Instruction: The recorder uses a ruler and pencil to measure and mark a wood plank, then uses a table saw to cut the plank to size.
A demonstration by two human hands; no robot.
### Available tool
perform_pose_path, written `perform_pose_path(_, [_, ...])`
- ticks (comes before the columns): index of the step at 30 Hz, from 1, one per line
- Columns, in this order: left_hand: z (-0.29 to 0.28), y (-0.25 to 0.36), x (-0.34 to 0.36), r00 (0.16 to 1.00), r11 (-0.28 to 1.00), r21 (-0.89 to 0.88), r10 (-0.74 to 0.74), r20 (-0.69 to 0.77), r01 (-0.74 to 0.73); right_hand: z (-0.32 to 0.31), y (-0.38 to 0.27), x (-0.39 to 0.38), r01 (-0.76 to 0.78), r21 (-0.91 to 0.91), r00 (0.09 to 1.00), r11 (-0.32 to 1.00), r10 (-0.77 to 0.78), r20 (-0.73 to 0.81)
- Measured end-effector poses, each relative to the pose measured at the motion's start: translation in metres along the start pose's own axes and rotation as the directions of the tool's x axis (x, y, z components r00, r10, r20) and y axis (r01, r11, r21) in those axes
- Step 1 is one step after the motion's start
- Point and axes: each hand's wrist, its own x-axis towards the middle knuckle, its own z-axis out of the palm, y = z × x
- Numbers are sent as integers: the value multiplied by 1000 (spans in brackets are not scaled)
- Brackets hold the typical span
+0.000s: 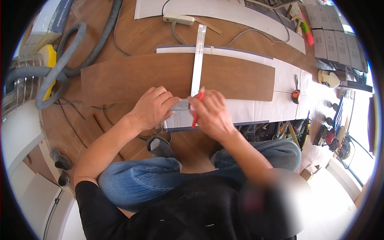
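A brown wooden plank [136,76] lies crosswise in front of me on flattened white cardboard [248,111]. Across the plank rests a metal try square [198,56], its long blade reaching past the far edge. My left hand [154,109] grips the square's short stock at the plank's near edge, fingers closed round it. In my right hand [214,116] is a red pencil [195,120], pinched between the fingers beside the blade's near end. The fingers hide part of the corner where stock and blade meet.
An orange tape measure [296,96] sits on the cardboard to the right. A grey ribbed hose [68,60] coils at left. Farther away is a white power strip [179,19] with cables. Stacked boxes [332,44] stand far right; assorted tools [276,130] lie near my knee.
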Motion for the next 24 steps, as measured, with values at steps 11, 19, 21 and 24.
perform_pose_path(11, [23,-14,-4,995,994,-44,-99,-11,98,-40,51,2,-410,471,771,781,573,-278])
perform_pose_path(19, [27,-6,8,992,992,44,-118,47,116,-30,52,-1,-398,522,780,754,578,-239])
perform_pose_path(21, [24,-4,19,993,994,58,-94,65,90,-30,52,2,-376,486,809,789,535,-243])
perform_pose_path(24, [31,-14,28,990,995,90,-60,128,49,-34,48,4,-445,623,761,643,639,-116])
